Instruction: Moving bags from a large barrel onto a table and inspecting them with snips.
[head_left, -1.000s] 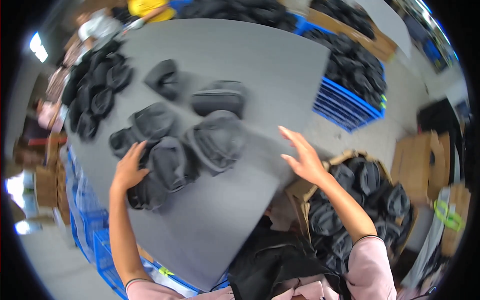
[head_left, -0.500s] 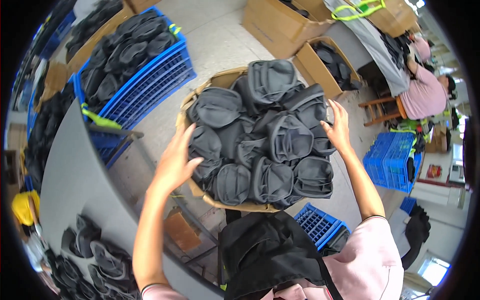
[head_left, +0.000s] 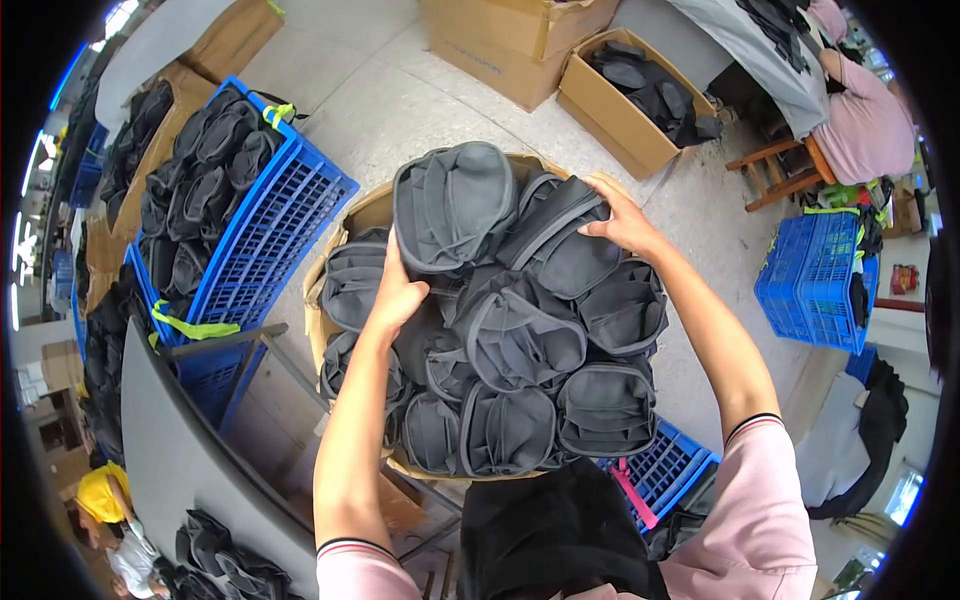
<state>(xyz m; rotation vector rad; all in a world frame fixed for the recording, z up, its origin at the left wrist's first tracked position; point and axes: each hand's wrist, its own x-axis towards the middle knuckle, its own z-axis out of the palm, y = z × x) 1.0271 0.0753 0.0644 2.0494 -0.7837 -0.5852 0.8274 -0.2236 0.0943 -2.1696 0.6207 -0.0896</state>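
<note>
A big cardboard box [head_left: 318,300] in front of me is heaped with black fabric pouches that have folded linings. My left hand [head_left: 400,295] lies against the left side of the topmost pouch [head_left: 455,205]. Its fingers are stretched along the pouch's edge, with the thumb apart below it. On the right, my right hand [head_left: 622,222] grips the outer end of another black pouch [head_left: 565,245], thumb in front and fingertips partly hidden over the far edge. More pouches, such as one at the centre [head_left: 525,335], face up beneath my hands.
Blue crates [head_left: 265,215] of black pouches stand at the left, beside a grey table [head_left: 185,400] with more pouches. Another cardboard box [head_left: 620,115] holds black pieces at the back. At the right are a blue crate [head_left: 810,280] and a seated person [head_left: 865,135] in pink.
Both hands have moved in from the box's sides onto the upper pouches. My right hand has taken hold of one. The whole view has shifted.
</note>
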